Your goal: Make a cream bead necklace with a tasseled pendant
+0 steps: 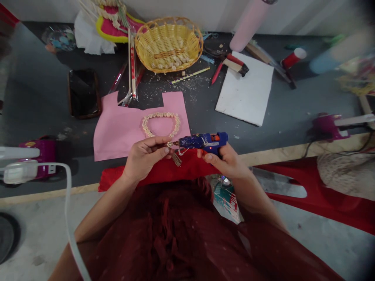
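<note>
My right hand (221,158) is wrapped round the handle of a blue glue gun (202,141), with a small orange light on its side. The gun's nozzle points left and meets a small pale piece (169,144) pinched in my left hand (146,154). A tuft of dry stems (177,159) hangs just below those fingertips; whether it joins the pale piece I cannot tell. Behind my left hand, a heart-like loop of small pale pieces (160,115) lies on a pink cut sheet (117,130), its near end partly hidden by my fingers.
Further back stand a yellow wicker basket (146,47) and a pink bottle (249,23). A phone (84,93) lies left, a white board (246,93) with pliers (234,64) right. Purple power sockets (43,156) with a white cable sit at the left edge. Crumbs litter the grey table.
</note>
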The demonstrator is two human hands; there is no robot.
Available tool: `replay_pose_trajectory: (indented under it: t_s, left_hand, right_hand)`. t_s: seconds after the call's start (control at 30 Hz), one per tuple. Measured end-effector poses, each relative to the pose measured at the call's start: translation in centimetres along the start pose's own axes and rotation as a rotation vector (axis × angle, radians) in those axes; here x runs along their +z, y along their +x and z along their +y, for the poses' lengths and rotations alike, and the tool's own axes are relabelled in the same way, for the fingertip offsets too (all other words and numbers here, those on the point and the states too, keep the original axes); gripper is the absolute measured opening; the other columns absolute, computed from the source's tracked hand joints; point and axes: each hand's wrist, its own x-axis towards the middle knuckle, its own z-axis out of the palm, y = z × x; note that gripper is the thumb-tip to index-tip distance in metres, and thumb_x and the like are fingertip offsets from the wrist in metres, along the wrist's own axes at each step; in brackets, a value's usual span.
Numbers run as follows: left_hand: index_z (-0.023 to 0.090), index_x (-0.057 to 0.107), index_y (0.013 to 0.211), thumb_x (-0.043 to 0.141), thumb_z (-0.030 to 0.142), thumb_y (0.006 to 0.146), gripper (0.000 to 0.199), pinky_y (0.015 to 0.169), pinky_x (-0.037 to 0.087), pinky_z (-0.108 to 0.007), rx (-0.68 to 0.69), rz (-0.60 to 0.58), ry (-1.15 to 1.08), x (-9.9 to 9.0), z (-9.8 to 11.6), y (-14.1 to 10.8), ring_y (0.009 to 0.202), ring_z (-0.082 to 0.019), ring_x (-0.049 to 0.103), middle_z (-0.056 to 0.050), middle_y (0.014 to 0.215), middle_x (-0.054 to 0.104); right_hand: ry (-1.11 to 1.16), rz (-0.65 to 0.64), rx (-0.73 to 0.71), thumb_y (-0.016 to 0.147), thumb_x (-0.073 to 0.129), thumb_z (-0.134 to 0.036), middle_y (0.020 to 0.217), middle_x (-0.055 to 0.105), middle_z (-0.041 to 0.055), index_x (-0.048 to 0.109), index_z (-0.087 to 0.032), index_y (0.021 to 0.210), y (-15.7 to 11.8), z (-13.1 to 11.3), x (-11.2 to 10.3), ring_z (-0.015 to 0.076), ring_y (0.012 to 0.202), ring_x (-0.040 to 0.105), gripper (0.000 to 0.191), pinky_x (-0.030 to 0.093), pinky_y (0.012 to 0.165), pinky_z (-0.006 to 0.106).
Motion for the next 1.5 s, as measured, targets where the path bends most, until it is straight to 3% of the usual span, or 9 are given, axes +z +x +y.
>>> replay_pose_trajectory:
  t_s: [0.6, 0.97, 1.5]
  left_hand:
    - [0.018, 0.078, 0.093, 0.084, 0.023, 0.074, 0.02, 0.064, 0.061, -0.017, 0.054, -0.024, -0.054, 0.18, 0.23, -0.16, 0.067, -0.01, 0.07, -0.002, 0.077, 0.076]
    - [0.017, 0.079, 0.092, 0.088, 0.024, 0.069, 0.026, 0.065, 0.062, -0.018, 0.055, 0.011, -0.07, 0.39, 0.55, -0.05, 0.066, -0.01, 0.071, -0.002, 0.075, 0.075]
    - [0.018, 0.078, 0.094, 0.086, 0.025, 0.072, 0.025, 0.068, 0.063, -0.02, 0.049, -0.001, -0.043, -0.02, 0.1, -0.13, 0.067, -0.012, 0.072, -0.003, 0.077, 0.076]
  right_hand:
    - [0.373, 0.019, 0.057, 0.095, 0.059, -0.043, 0.093, 0.061, 0.004, 0.059, -0.019, 0.108, -0.01, 0.38, 0.7, 0.0104, 0.066, 0.047, 0.028, 0.039, 0.059, 0.026]
    - [0.188, 0.024, 0.034, 0.095, 0.058, -0.043, 0.091, 0.062, 0.0042, 0.065, -0.018, 0.102, -0.46, 0.05, 0.45, 0.0118, 0.071, 0.053, 0.027, 0.042, 0.065, 0.026]
    - [0.318, 0.013, 0.078, 0.096, 0.057, -0.043, 0.091, 0.06, 0.0041, 0.06, -0.018, 0.106, -0.06, 0.27, 0.52, 0.0105, 0.067, 0.047, 0.027, 0.039, 0.061, 0.027]
